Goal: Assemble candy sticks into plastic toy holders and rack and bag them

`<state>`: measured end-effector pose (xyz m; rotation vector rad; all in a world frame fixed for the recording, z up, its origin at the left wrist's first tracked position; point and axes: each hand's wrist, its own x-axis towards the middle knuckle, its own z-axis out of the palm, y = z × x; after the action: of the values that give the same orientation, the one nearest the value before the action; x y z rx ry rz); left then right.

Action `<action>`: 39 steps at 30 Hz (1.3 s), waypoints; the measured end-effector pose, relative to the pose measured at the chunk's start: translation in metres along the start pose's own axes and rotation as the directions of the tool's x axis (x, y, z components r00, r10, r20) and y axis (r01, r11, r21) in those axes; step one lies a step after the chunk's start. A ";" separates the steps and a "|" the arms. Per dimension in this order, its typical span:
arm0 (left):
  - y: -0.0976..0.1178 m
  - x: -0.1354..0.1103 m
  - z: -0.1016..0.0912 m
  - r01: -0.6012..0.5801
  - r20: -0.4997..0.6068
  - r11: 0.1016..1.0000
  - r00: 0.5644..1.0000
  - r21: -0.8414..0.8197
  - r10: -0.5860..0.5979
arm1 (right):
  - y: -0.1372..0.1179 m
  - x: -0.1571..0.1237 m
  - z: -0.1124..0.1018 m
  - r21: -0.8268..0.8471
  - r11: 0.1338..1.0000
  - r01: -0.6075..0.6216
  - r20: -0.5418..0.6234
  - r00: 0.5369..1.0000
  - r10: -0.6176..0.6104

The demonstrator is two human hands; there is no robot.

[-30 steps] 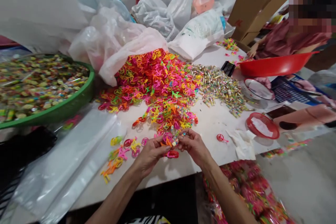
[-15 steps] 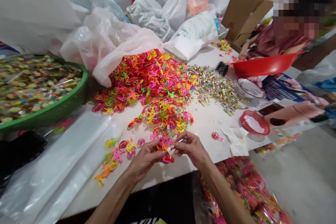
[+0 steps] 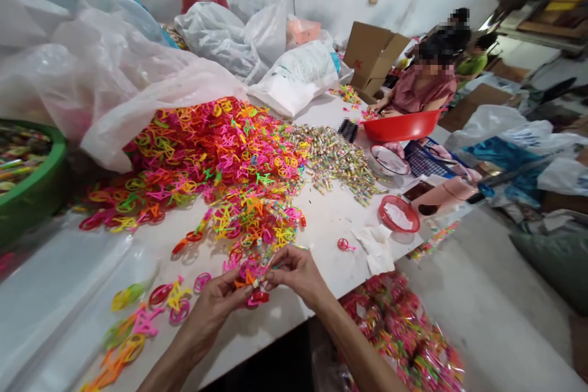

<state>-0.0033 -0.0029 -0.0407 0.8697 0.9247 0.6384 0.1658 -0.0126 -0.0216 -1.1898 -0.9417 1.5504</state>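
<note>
Pinching a glossy plastic ring [image 3: 252, 271] between left hand [image 3: 215, 313] and right hand [image 3: 296, 273], fingers closed.

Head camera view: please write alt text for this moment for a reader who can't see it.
The person's left hand and right hand pinch a small wrapped sweet over a white table, beside a heap of neon plastic rings and a spread of wrapped sweets. A co-worker sits behind a red basin.

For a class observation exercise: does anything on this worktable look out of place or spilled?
A lone red plastic ring lies apart on the white table, beside crumpled paper, away from the neon plastic heap spilling from a sack.
</note>
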 end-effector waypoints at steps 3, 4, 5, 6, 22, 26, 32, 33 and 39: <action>0.005 0.003 -0.005 -0.106 -0.162 0.989 0.979 0.102 0.122 | -0.014 0.026 -0.032 -0.307 0.950 0.052 -0.073 0.994 -0.078; 0.009 0.002 -0.009 -0.144 -0.222 0.978 0.959 0.148 0.175 | -0.022 0.039 -0.048 -0.451 0.890 0.063 -0.140 0.980 -0.141; 0.014 0.001 -0.015 -0.168 -0.265 0.966 0.939 0.199 0.218 | -0.030 0.054 -0.065 -0.579 0.813 0.050 -0.222 0.951 -0.216; 0.019 -0.002 -0.021 -0.179 -0.292 0.951 0.923 0.250 0.251 | -0.039 0.071 -0.082 -0.700 0.714 -0.006 -0.324 0.894 -0.311; 0.087 0.106 -0.140 0.337 -0.154 -0.141 0.711 0.931 0.686 | -0.027 0.080 -0.109 -0.757 0.651 0.047 -0.311 0.851 -0.422; 0.081 0.087 -0.141 0.244 -0.196 0.036 0.676 0.969 0.710 | -0.024 0.043 -0.078 -0.528 0.822 0.213 -0.257 0.883 -0.394; 0.084 0.068 -0.150 0.101 -0.369 0.409 0.660 0.907 0.654 | -0.021 0.022 -0.039 -0.380 0.901 0.211 -0.228 0.922 -0.312; 0.085 0.066 -0.152 0.087 -0.393 0.448 0.643 0.890 0.657 | -0.020 0.019 -0.033 -0.378 0.902 0.209 -0.226 0.924 -0.309; 0.084 0.044 -0.158 -0.060 -0.575 0.712 0.543 0.700 0.611 | -0.014 0.008 0.003 -0.262 0.953 0.153 -0.241 0.946 -0.219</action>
<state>-0.1302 0.1309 -0.0379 1.4413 1.8686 1.1768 0.1653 -0.0013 -0.0103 -1.3960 -1.0473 1.1131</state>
